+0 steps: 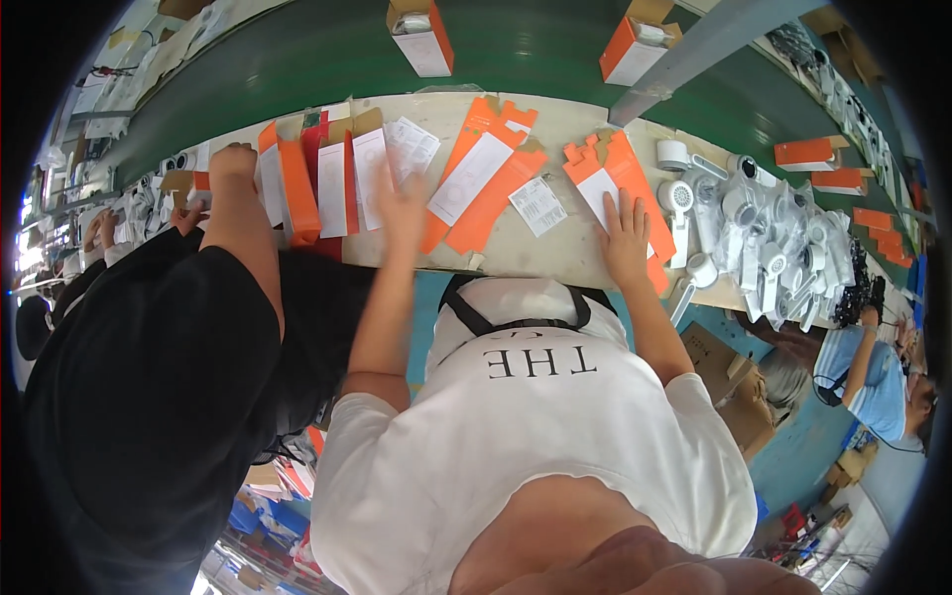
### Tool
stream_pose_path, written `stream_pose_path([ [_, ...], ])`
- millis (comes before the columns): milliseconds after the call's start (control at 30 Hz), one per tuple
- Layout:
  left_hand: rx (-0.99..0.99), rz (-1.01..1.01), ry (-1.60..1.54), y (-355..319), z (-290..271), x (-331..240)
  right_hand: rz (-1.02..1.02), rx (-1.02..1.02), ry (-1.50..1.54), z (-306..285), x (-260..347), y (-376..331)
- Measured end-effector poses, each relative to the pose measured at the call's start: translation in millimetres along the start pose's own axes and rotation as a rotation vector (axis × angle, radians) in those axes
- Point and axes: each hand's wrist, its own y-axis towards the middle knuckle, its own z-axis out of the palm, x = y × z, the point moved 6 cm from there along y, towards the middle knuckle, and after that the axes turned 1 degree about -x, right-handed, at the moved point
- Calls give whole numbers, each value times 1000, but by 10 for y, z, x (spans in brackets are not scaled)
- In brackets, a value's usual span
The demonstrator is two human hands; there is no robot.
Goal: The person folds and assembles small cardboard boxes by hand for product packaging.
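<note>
My right hand point(625, 238) lies with its fingers stretched out on a flat orange and white carton point(633, 169). Smeared by motion, my left hand point(401, 210) is beside an opened white-faced box point(369, 164) and a printed leaflet point(412, 147); whether it holds anything cannot be made out. Between my hands are more flattened orange and white cartons point(474, 180), overlapping one another. A second leaflet point(538, 206) rests just right of them. To the left of my left hand, other opened boxes point(332, 188) stand in a row.
White shower heads point(678, 198), many in clear bags point(739, 233), are heaped at the right. A green conveyor belt point(526, 59) beyond the table point(580, 243) carries packed boxes point(420, 45). A grey post point(694, 55) rises at the far right. Close on my left works a person in black point(169, 367).
</note>
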Motion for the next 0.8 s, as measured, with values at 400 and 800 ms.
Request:
stream_pose_path([
  [400, 850, 230, -444, -984, 1018, -1461, 163, -203, 1178, -1231, 300, 161],
  [800, 799, 233, -670, -1136, 733, -1197, -41, 225, 1465, -1037, 760, 221],
])
